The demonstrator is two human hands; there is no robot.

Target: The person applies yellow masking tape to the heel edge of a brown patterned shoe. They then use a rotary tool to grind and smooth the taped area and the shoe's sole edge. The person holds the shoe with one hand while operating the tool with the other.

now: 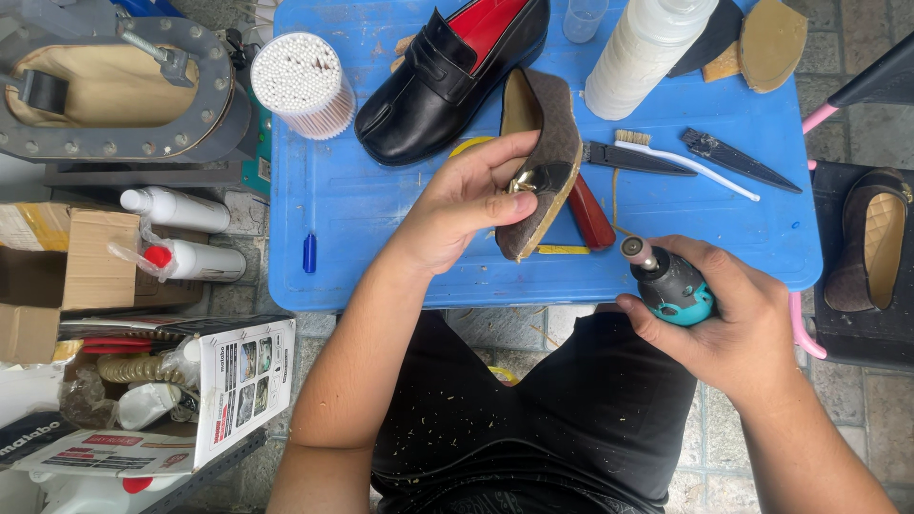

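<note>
My left hand (466, 200) grips a brown flat shoe (545, 157) by its toe and holds it on edge over the blue plastic table (381, 219). My right hand (738, 319) is closed around a small rotary tool (666, 281) with a black and teal body, its sanding tip pointing up-left a short way from the shoe's toe. A black loafer with a red lining (447, 76) lies just behind the held shoe.
On the table stand a tub of cotton swabs (303, 84), a white bottle (647, 52), a toothbrush (685, 160), a dark knife (738, 159) and a red-handled tool (590, 214). A second brown shoe (871, 238) rests at right. Boxes and bottles (181, 233) crowd the left floor.
</note>
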